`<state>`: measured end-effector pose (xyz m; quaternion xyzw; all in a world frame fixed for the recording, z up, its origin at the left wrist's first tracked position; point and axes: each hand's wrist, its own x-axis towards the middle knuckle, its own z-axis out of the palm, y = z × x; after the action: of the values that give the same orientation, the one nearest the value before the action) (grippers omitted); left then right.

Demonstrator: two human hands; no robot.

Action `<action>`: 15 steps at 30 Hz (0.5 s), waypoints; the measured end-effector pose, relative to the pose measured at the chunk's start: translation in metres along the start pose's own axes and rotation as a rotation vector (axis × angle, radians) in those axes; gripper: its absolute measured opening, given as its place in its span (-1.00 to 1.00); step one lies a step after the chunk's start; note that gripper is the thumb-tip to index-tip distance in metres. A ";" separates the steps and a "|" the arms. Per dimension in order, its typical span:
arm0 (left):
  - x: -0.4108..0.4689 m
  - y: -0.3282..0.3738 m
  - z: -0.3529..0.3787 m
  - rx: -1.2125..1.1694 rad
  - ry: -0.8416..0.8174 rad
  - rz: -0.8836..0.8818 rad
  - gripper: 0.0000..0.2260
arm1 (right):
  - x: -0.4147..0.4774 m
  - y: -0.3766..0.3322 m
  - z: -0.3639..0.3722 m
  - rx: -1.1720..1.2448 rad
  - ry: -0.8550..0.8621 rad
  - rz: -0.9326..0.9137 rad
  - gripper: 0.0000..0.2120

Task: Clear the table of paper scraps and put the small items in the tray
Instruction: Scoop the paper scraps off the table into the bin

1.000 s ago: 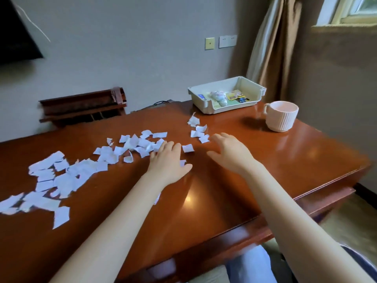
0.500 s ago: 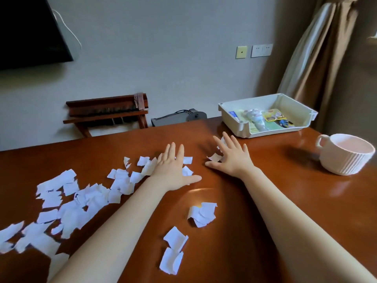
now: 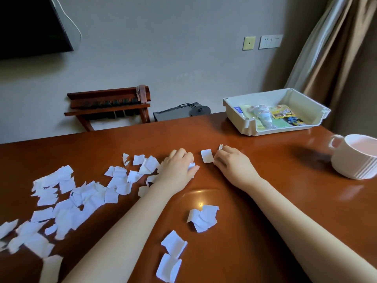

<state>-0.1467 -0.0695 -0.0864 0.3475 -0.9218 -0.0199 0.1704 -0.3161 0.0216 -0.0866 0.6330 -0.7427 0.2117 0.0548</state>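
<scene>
Several white paper scraps (image 3: 81, 197) lie spread over the left half of the brown table (image 3: 285, 201). My left hand (image 3: 177, 168) rests curled at the right end of that spread, fingers closed over scraps, one white piece showing under the thumb. My right hand (image 3: 232, 164) lies just right of it, fingers bent on small scraps, with one square scrap (image 3: 207, 155) between the two hands. More scraps (image 3: 203, 217) sit between my forearms, and two others (image 3: 173, 256) lie nearer me. The white tray (image 3: 240, 121) at the back right holds small items.
A pale ribbed mug (image 3: 355, 160) stands at the right edge of the table. Behind the table are a wooden rack (image 3: 108, 105), a dark device with a cable (image 3: 181, 111), a curtain (image 3: 334, 54) and a wall-mounted dark screen (image 3: 30, 25).
Both hands went from flat with spread fingers to curled on scraps. The view shifted left and tilted so nearer scraps and the screen came into sight.
</scene>
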 end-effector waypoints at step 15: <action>-0.014 -0.007 -0.008 -0.068 -0.297 -0.112 -0.42 | 0.003 0.002 0.002 -0.003 -0.293 -0.116 -0.53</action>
<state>-0.1295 -0.0653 -0.0840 0.3858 -0.9148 -0.1116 0.0424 -0.3179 0.0180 -0.0876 0.6989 -0.7051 0.1125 -0.0413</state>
